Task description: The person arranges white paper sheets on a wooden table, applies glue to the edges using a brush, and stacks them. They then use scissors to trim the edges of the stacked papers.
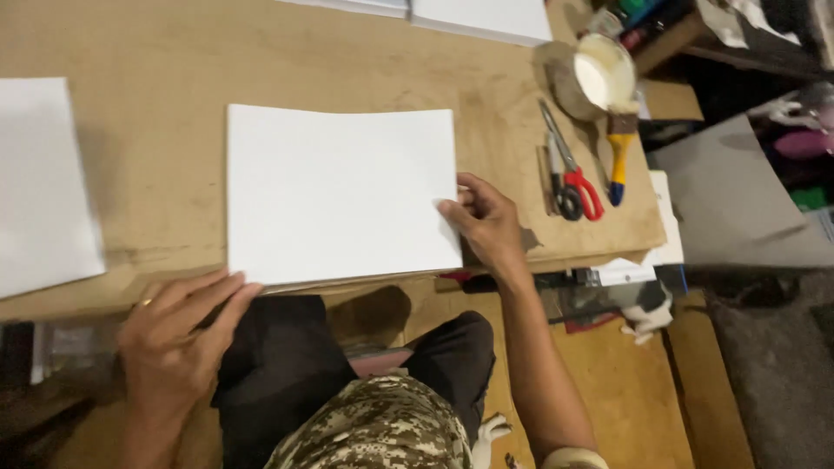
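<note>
A stack of white paper sheets (340,191) lies on a brown wooden board (174,52) in front of me. My right hand (488,221) pinches the stack's right edge near the lower corner, thumb on top. My left hand (174,339) rests at the board's near edge, fingertips touching the stack's lower left corner. A ring shows on one left finger.
Another white sheet (39,182) lies at the left, more sheets (482,17) at the far edge. Red-handled scissors (573,169), a yellow-handled brush (619,148) and a pot of white paste (601,74) sit to the right. My knees are below the board.
</note>
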